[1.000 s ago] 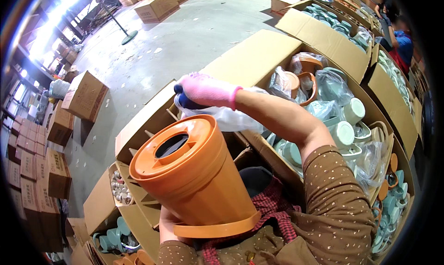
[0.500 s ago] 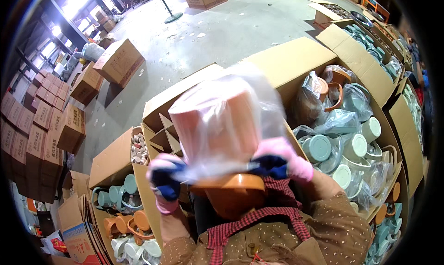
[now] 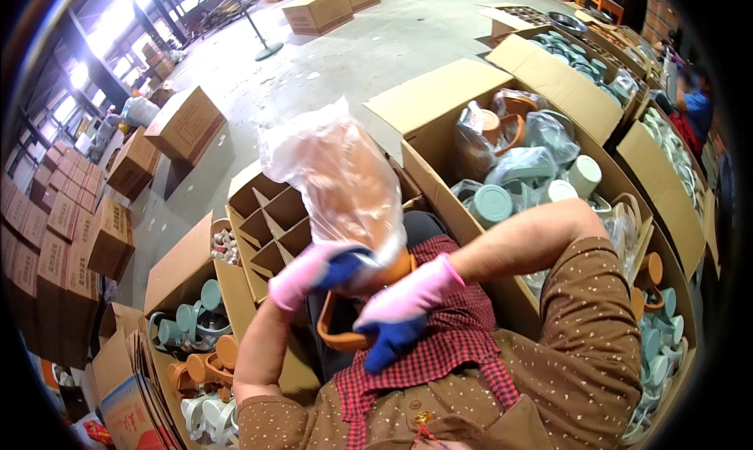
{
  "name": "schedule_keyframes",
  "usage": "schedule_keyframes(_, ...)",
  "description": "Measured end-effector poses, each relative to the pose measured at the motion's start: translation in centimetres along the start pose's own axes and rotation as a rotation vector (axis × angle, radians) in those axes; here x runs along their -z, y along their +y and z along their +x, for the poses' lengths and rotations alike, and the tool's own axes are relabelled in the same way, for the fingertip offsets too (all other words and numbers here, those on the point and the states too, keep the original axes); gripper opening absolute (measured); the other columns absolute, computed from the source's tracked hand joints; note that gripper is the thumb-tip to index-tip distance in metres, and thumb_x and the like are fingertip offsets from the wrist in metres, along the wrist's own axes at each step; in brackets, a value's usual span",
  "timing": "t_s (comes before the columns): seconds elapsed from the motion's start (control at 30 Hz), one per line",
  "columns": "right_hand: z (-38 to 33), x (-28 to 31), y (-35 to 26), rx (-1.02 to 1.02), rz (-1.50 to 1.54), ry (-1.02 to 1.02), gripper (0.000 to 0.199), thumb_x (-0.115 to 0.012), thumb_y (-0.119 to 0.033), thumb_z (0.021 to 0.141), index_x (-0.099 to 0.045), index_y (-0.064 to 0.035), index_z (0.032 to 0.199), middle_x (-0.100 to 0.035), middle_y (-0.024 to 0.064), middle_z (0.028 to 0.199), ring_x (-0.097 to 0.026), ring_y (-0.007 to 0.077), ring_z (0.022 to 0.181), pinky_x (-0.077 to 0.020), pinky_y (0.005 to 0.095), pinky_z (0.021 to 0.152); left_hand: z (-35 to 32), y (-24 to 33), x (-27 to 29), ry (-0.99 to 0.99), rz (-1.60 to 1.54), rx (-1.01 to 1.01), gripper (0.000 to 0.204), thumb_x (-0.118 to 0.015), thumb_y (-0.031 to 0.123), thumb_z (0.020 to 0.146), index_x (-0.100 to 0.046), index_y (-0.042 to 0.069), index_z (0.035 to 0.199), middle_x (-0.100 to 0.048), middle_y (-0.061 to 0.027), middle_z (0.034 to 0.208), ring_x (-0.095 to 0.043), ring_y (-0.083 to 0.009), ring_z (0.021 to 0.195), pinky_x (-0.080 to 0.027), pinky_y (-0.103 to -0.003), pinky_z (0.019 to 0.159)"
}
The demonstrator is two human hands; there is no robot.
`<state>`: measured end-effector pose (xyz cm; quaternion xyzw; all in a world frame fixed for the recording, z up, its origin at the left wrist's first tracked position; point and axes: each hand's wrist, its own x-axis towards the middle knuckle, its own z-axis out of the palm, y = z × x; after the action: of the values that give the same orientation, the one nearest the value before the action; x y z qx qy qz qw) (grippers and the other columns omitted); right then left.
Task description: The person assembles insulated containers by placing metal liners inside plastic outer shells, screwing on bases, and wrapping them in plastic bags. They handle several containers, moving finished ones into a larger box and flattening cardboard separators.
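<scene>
An orange plastic bucket [image 3: 345,336] stands upside down over my lap, wrapped in a clear plastic bag [image 3: 337,171] that reaches down to near its rim. My left hand [image 3: 314,269], in a pink and blue glove, grips the bag's lower edge on the bucket's left side. My right hand [image 3: 404,305], gloved the same way, presses the bag against the bucket's right side by the orange handle. Both hands sit close together just above the rim.
A divided cardboard box [image 3: 271,226] stands open right behind the bucket. A big carton [image 3: 541,175] to the right holds bagged teal and orange buckets. More cartons with teal pieces [image 3: 188,324] lie at the lower left. Sealed boxes [image 3: 184,124] stand on the concrete floor. A person [image 3: 694,105] works far right.
A second ago the bucket was bare with my right hand holding the bag above it. The bag has since been pulled down over it, and my hands have slid lower toward the rim.
</scene>
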<state>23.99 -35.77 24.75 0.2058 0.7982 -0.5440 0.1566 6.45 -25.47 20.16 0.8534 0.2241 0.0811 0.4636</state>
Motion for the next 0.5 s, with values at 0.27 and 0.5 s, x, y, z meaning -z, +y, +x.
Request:
schedule_keyframes(0.27,-9.8,3.9,-1.1,0.251,0.572,0.983,0.029,-0.064,-0.025,0.093,-0.061,0.0001,0.108,-0.066,0.0052,0.074,-0.062,0.0096,0.061,-0.0454,0.0199,0.049,-6.6,-11.8,2.7,0.363,1.016,0.345,0.024,-0.058,0.016,0.087,-0.066,0.011,0.108,-0.067,-0.0106,0.102,-0.062,-0.0255,0.095,-0.046,-0.038,0.083)
schedule_keyframes(0.5,-17.2,4.0,-0.7,0.69,0.48,1.6,0.028,-0.057,-0.026,0.095,-0.059,0.001,0.102,-0.07,0.0096,0.083,-0.068,0.0147,0.072,-0.0508,0.0241,0.059,-4.4,4.5,10.2,0.305,0.032,0.225,0.026,-0.058,0.028,0.091,-0.071,0.005,0.093,-0.069,-0.0097,0.094,-0.065,-0.0162,0.085,-0.051,-0.032,0.078)
